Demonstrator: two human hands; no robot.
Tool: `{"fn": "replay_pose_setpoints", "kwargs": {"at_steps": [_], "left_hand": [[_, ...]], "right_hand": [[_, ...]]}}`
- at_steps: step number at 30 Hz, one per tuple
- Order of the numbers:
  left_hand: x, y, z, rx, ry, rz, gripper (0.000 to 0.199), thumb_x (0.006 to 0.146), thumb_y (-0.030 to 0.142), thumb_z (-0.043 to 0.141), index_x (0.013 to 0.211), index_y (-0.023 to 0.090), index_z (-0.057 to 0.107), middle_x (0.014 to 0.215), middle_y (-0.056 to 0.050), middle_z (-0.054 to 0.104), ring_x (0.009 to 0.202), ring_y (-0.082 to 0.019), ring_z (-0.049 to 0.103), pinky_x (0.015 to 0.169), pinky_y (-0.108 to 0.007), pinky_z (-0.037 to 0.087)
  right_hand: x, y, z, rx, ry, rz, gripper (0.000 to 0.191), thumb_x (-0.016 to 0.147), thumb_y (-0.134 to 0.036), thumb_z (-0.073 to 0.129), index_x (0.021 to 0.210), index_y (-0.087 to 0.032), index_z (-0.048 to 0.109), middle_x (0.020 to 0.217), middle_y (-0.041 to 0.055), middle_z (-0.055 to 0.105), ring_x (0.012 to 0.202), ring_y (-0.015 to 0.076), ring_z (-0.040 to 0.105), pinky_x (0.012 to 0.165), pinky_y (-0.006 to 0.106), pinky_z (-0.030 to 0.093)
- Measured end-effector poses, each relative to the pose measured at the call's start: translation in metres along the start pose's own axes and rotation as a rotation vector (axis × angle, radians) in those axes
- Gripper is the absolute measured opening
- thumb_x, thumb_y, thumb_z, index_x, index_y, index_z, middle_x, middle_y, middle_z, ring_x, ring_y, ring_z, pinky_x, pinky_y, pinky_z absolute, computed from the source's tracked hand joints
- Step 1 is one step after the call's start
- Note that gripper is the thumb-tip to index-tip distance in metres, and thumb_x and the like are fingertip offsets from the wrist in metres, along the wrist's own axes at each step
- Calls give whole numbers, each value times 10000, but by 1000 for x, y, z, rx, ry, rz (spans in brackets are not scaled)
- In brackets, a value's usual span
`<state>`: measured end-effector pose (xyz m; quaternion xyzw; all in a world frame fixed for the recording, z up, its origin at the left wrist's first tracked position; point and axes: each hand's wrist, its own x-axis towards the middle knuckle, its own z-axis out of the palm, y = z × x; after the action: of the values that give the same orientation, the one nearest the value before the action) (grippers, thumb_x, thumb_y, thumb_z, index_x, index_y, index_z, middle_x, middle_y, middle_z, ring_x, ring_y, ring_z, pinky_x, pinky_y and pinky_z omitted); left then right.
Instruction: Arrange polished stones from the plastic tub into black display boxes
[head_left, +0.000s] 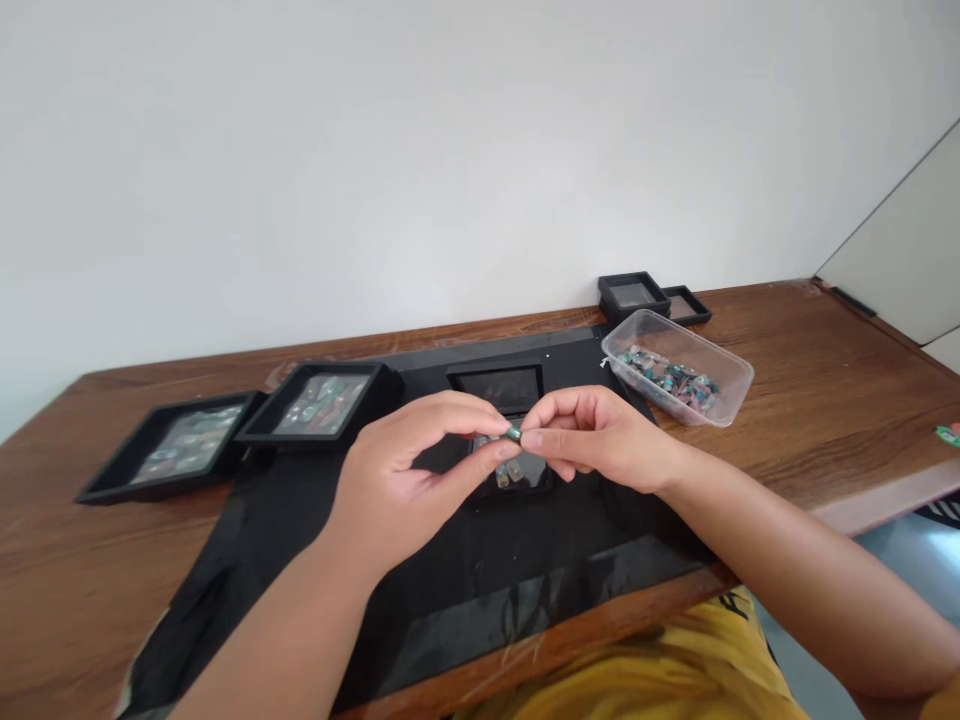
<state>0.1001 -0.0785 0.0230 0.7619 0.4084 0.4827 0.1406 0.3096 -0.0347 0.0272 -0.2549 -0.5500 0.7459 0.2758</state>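
Between the fingertips of both hands is a small, shiny dark green stone [514,433]. My left hand [420,455] pinches it between thumb and fingers from the left. My right hand [592,435] grips its other end with thumb and forefinger. Below the hands lies an open black display case [496,385], its lid tilted up at the back. A few pale, clear stones [509,473] lie in its lower half, which the fingers partly cover.
A clear plastic tub [727,375] of mixed small stones stands at right. Two black framed cases [330,405] with stones behind clear windows sit at left, one propped on the other. Several smaller black cases [634,292] are near the wall. A black mat [442,560] covers the wooden table's middle.
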Motion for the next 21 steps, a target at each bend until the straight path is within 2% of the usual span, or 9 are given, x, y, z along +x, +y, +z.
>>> {"fn": "replay_pose_setpoints", "kwargs": {"at_steps": [4, 8, 12, 17, 21], "left_hand": [[-2, 0, 2, -7, 56, -10, 144, 868, 134, 785, 937, 248, 730, 915, 20, 780, 801, -140, 725, 729, -273, 591], [-2, 0, 5, -37, 106, 27, 169, 878, 88, 759, 869, 253, 723, 851, 36, 760, 791, -133, 717, 721, -275, 586], [-3, -2, 6, -16, 123, -1, 194, 879, 101, 768, 964, 276, 764, 921, 31, 781, 802, -128, 717, 715, -272, 594], [-3, -3, 4, -10, 58, 41, 220, 885, 123, 784, 1014, 300, 797, 983, 30, 806, 861, -133, 747, 777, -264, 620], [-3, -3, 3, -17, 7, 42, 227, 897, 159, 791, 1078, 296, 787, 1029, 21, 801, 892, -132, 751, 792, -251, 622]], "right_hand": [[0, 0, 1, 21, 8, -11, 342, 749, -388, 918, 838, -165, 675, 556, -104, 578, 494, 44, 450, 475, 192, 317], [1, 0, 3, 37, 38, -15, 355, 718, -380, 939, 807, -166, 671, 543, -108, 564, 493, 41, 435, 467, 189, 310], [0, -2, 5, 63, 58, -14, 356, 706, -376, 945, 777, -168, 666, 530, -110, 551, 490, 40, 419, 447, 190, 275], [-1, -3, 5, 61, 41, 18, 352, 743, -416, 916, 792, -171, 669, 492, -109, 545, 452, 38, 384, 427, 201, 219], [-2, -2, 5, 65, 22, 26, 375, 746, -452, 909, 788, -177, 658, 488, -108, 545, 443, 39, 385, 433, 208, 226]]}}
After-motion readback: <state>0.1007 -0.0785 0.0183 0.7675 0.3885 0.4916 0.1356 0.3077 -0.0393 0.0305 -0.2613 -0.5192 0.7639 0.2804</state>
